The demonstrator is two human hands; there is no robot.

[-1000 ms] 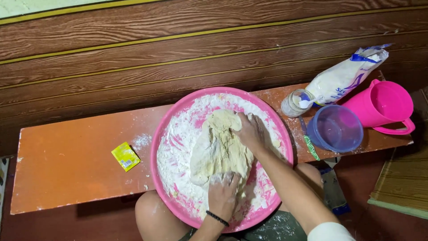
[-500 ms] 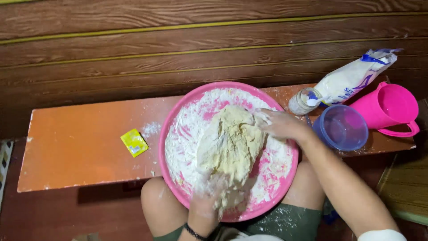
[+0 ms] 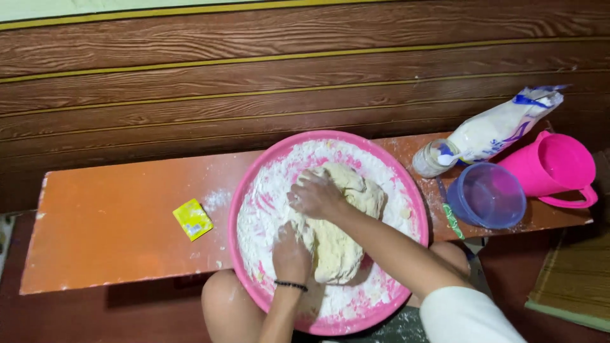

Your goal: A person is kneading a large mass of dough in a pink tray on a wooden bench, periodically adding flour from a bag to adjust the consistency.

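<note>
A narrow orange-brown table (image 3: 108, 235) is seen from above, set against a wall of dark wooden boards (image 3: 254, 70). A large round pink basin (image 3: 406, 184), dusted inside with white flour, is carried at the table's near edge and overhangs the person's bare knees.

To the left of the left hand (image 3: 291, 253), well apart from it and outside the basin, a small flat square yellow packet (image 3: 192, 220) is laid on the bare table, with a smear of spilled flour just beyond it. To the right of the right hand (image 3: 316, 195), past the basin's rim, a small clear jar (image 3: 431, 159) with a pale lid is stood; a white plastic bag with blue print (image 3: 502, 124) is leaned against it, tilted up toward the wall. Nearer the viewer, a translucent blue-violet bowl (image 3: 487, 195) is placed just beside a pink jug (image 3: 554, 166) with a handle. A thin green strip (image 3: 452, 220) is laid between the bowl and the basin.

A pale lump of dough (image 3: 343, 244) is held in the middle of the basin. The right hand is pressed on its far upper part, fingers curled down over it. The left hand, with a dark band at the wrist, is laid flat against its near left side. Both hands are floured.
</note>
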